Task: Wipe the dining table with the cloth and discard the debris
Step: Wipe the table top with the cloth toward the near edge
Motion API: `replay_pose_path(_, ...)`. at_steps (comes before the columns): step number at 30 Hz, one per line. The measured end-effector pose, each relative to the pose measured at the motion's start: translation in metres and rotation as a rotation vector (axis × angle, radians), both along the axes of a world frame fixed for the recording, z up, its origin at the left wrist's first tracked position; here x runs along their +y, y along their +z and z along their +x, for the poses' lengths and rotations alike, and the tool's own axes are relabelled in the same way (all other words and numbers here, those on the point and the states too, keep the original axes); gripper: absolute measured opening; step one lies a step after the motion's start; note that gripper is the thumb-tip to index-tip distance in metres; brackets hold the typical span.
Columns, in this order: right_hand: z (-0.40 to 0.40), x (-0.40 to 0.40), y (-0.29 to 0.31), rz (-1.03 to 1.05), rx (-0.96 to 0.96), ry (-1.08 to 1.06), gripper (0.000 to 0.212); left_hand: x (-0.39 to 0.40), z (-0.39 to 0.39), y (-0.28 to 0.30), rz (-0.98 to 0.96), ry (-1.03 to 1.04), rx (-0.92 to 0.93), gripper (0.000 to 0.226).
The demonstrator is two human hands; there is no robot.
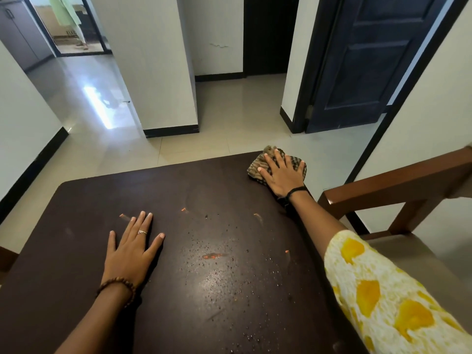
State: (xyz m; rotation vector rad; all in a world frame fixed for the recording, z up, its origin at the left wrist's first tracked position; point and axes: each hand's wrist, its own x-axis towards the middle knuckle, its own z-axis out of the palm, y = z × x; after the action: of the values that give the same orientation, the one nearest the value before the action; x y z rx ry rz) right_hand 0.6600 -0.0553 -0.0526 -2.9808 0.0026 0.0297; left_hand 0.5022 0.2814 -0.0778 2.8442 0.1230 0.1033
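A dark brown dining table (84, 200) fills the lower part of the head view. A crumpled brown striped cloth (258, 167) lies at its far right corner. My right hand (283, 175) presses flat on the cloth with fingers spread. My left hand (132, 246) rests flat on the bare tabletop at the left, fingers straight, holding nothing. Water droplets and crumbs (229, 272) speckle the middle of the table. An orange smear (212, 256) sits among them, and smaller orange bits (184, 209) lie further back.
A wooden chair (398, 190) stands close against the table's right side. Beyond the far edge lies tiled floor (229, 116), a white wall pillar (163, 72) and a dark blue door (362, 60). A person in green stands far off at the top left (69, 19).
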Motion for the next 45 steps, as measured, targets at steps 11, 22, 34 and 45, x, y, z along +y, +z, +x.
replay_pose_path(11,-0.102,-0.013,0.001,-0.035,0.018,-0.016,0.058,-0.007,-0.003,0.008,-0.1,0.013,-0.008,0.054)
replay_pose_path(22,-0.107,-0.004,0.013,-0.026,0.135,-0.061,0.057,0.059,-0.079,0.028,-0.316,0.018,-0.198,0.052)
replay_pose_path(34,-0.119,0.103,0.01,-0.031,0.08,-0.019,0.054,0.115,-0.123,0.008,-0.07,0.264,0.031,0.052)
replay_pose_path(45,-0.098,0.263,0.005,-0.027,0.058,0.223,0.053,0.12,-0.123,-0.003,-0.049,0.225,-0.03,0.058)
